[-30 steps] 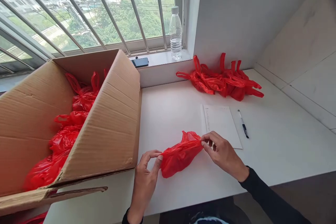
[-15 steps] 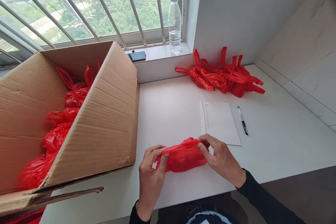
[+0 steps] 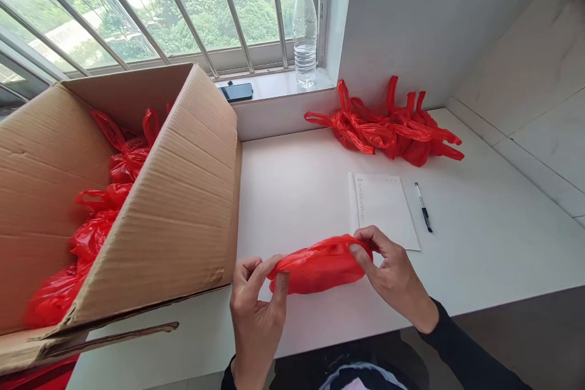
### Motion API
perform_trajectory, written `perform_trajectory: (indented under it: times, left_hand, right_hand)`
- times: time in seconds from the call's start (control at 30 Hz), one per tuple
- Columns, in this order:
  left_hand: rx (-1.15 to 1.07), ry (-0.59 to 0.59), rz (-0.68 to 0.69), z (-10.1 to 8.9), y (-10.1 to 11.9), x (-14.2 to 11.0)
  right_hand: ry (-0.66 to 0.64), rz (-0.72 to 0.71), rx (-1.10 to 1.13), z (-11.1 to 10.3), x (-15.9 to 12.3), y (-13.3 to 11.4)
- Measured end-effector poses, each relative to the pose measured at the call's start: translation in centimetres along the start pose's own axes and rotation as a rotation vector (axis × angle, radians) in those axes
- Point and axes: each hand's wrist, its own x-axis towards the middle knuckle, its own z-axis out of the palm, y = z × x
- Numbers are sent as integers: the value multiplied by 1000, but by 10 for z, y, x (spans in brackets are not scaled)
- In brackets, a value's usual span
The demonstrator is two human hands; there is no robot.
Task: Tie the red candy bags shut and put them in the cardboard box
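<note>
Between my hands, near the front edge of the white table, is a red plastic bag [image 3: 320,268] with something inside that I cannot make out. My left hand [image 3: 258,301] pinches its left end between thumb and fingers. At the right end, my right hand [image 3: 386,262] grips the bag's upper edge in the same way. The top of the bag is drawn out sideways into a loose, wrinkled rim. Just beyond my right hand lies a white sheet of paper [image 3: 386,207] with small writing, and a black-capped pen [image 3: 424,207] beside it.
A large open cardboard box [image 3: 183,195] with several tied red bags [image 3: 95,234] stands on the left. More knotted red bags [image 3: 388,128] lie against the back wall. On the windowsill are a water bottle [image 3: 304,33] and a phone [image 3: 237,92]. Metal bars cross the window.
My hands have moved apart a little, the left one leftward and the right one rightward. The red bag's top is stretched wider between them.
</note>
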Motion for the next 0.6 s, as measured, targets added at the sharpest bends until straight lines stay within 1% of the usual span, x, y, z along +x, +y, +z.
perform_trajectory:
  times: [0.03,0.1,0.17,0.2,0.3,0.37,0.47,0.5,0.6]
  left_hand:
    - [-15,15,-53,-3,0,0]
    - [-88,22,-210,-10,-1,-1]
    - [-193,6,-361,-17,0,-3]
    - [-247,-9,-404,-20,2,-4]
    - [-354,-76,-430,-23,8,-7]
    - [-306,-97,-424,-22,13,-8]
    - [-185,-70,-437,-17,18,-7]
    - [-198,-57,-457,-16,19,-6]
    - [-348,-43,-541,-16,26,-4]
  right_hand:
    - [28,39,45,-2,0,0]
    - [78,98,147,-5,0,2]
    - [112,100,221,-8,-2,3]
    - [120,91,239,-10,-3,3]
    - [95,76,234,-12,-9,0]
    - [70,68,196,-12,-14,-4]
    - [51,37,117,-13,-20,-11]
    - [56,29,97,-14,-21,-13]
    - [108,21,49,-16,-24,-18]
